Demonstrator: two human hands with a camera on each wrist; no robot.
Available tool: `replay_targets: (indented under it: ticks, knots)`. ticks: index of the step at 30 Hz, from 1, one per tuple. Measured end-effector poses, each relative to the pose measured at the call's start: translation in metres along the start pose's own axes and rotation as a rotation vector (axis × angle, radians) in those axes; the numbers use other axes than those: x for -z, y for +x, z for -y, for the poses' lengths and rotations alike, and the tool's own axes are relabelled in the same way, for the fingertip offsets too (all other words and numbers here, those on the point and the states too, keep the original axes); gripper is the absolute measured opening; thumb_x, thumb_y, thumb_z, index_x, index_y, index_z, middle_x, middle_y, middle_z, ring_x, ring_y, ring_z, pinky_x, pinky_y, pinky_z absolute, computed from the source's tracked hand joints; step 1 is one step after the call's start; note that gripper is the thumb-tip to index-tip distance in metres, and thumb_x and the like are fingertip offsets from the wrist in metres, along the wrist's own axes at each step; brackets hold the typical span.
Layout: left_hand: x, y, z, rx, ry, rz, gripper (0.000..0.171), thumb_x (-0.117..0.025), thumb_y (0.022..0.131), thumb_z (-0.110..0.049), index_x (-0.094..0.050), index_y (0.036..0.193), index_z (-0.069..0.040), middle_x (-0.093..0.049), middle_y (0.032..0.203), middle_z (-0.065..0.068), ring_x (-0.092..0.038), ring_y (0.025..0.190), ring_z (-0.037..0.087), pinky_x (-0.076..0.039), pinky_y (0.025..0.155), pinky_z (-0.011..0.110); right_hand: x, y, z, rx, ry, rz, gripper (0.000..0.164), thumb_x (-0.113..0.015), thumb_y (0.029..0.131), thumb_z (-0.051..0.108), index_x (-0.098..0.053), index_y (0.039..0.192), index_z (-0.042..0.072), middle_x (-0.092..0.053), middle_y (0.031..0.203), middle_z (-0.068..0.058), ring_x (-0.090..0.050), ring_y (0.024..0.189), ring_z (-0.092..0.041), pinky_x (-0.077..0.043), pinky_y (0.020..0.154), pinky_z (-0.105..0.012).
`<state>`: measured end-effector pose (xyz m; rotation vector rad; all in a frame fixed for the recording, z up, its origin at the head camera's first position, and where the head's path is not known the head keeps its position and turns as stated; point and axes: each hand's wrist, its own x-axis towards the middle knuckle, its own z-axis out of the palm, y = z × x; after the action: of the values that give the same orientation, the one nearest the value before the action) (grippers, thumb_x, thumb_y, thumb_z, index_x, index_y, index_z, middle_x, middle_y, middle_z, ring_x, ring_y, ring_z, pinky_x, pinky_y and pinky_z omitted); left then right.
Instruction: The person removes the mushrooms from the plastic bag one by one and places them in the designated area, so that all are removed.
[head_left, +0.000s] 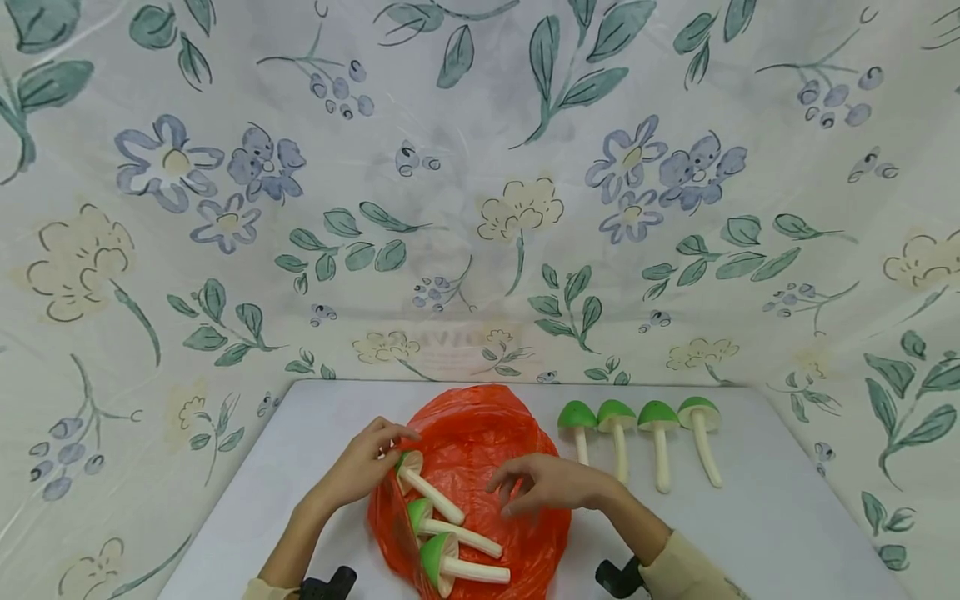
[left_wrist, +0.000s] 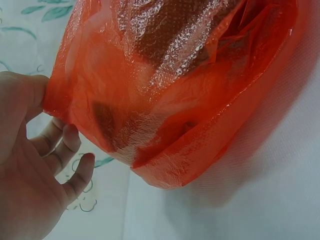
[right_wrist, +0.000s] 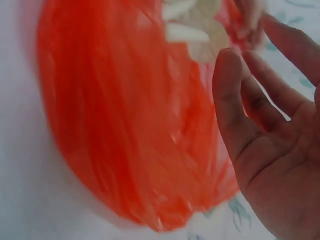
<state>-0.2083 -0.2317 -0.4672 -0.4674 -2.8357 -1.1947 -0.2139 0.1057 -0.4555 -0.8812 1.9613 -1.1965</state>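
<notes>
Orange bag (head_left: 480,467) is lying crumpled mid-table: thin, translucent, crinkly plastic, glossy in the left wrist view. Left hand (head_left: 365,464) is pinching the bag's left rim between thumb and fingers, holding the mouth open. Right hand (head_left: 543,483) is hovering over the bag's right side, fingers loosely spread, gripping nothing; contact with the film probably none, the right wrist view is blurred. Three toy mushrooms (head_left: 442,533) are lying at the bag's mouth: smooth green domed caps, cream cylindrical stems. Four more mushrooms (head_left: 637,437) are sitting in a row right of the bag, caps away from the person. Table (head_left: 787,517) under the bag is showing matte white. Floral cloth (head_left: 480,208) is hanging behind and beside it.
</notes>
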Motion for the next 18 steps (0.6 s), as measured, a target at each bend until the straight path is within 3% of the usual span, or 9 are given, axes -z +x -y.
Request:
replay_targets:
  ticks: [10, 18]
  knots:
    - [0.000, 0.000, -0.001, 0.004, 0.006, 0.003, 0.031, -0.055, 0.095, 0.002, -0.071, 0.117, -0.013, -0.055, 0.101, 0.003, -0.047, 0.086, 0.020, -0.044, 0.070, 0.028, -0.030, 0.008, -0.008, -0.072, 0.241, 0.231, 0.034, -0.065, 0.094, 0.006, -0.061, 0.127, -0.001, -0.068, 0.100, -0.001, -0.063, 0.081, -0.012, -0.054, 0.067, -0.023]
    - [0.000, -0.001, -0.001, 0.003, 0.014, -0.003, 0.030, -0.056, 0.094, 0.002, -0.071, 0.116, -0.013, -0.055, 0.100, 0.002, -0.047, 0.086, 0.019, -0.044, 0.071, 0.029, -0.038, 0.006, -0.021, -0.149, 0.361, 0.272, 0.034, -0.064, 0.095, 0.005, -0.061, 0.128, 0.002, -0.068, 0.100, -0.002, -0.063, 0.081, -0.012, -0.055, 0.063, -0.022]
